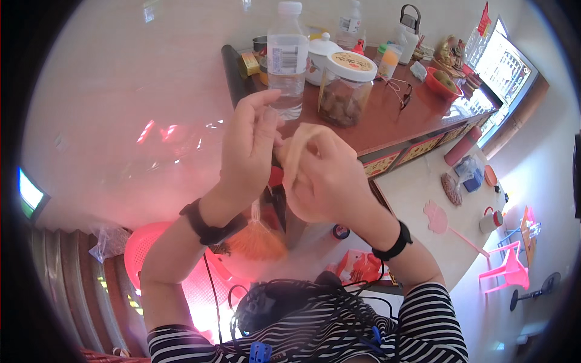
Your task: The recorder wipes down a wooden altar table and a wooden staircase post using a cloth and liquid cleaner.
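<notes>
My right hand (pixel 324 177) is closed on a pale yellow cloth (pixel 302 136), which wraps over its fingers and hangs below them. My left hand (pixel 254 140) is raised just beside it, palm turned inward, fingertips near the cloth's edge; whether they pinch it cannot be told. Behind the hands, on a red-brown cabinet top (pixel 390 127), a clear plastic water bottle (pixel 287 59) stands upright. Right of it is a jar with a white lid and brown contents (pixel 346 90). A white lidded ceramic pot (pixel 317 54) stands behind them.
Farther along the cabinet are a thermos (pixel 407 41), a red bowl of fruit (pixel 445 86) and cords. A pale table (pixel 408 190) at right bears a pink fly swatter (pixel 438 218) and a mug (pixel 490 221). A pink perforated basket (pixel 150 245) and an orange-bristled brush (pixel 256 240) lie lower left.
</notes>
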The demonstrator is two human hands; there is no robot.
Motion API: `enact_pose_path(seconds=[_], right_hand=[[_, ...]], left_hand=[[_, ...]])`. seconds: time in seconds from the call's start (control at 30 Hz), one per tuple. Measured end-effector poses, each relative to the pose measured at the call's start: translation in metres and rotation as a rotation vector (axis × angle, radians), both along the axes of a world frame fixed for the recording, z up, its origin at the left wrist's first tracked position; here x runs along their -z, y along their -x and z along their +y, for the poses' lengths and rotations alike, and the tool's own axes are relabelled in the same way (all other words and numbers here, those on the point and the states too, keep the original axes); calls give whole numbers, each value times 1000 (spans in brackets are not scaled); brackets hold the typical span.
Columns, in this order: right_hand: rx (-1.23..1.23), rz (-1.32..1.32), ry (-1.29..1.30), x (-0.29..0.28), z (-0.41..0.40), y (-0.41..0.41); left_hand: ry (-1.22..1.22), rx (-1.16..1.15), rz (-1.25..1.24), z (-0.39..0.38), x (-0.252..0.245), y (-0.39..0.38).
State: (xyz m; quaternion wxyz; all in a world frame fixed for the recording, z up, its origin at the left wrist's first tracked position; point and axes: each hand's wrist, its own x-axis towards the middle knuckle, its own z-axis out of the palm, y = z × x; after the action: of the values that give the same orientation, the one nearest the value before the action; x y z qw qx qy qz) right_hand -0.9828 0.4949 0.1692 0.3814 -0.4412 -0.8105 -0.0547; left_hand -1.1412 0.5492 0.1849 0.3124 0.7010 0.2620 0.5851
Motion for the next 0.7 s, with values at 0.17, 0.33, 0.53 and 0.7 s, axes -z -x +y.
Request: enact_pose_path(seconds=[0.17,0.33,0.53,0.7], right_hand=[[-147,100,-92,82,-9,-26],[-221,20,174,171,2,-29],[-21,-221,380,197,-10,-28],[-85,18,177,131,-9,-25]], left_hand=[[7,13,11,-3,2,-4],[-71,-40,131,-2,6,-7],[-450,-192,334,-1,14,-4],[-438,-228,353,-1,22,0]])
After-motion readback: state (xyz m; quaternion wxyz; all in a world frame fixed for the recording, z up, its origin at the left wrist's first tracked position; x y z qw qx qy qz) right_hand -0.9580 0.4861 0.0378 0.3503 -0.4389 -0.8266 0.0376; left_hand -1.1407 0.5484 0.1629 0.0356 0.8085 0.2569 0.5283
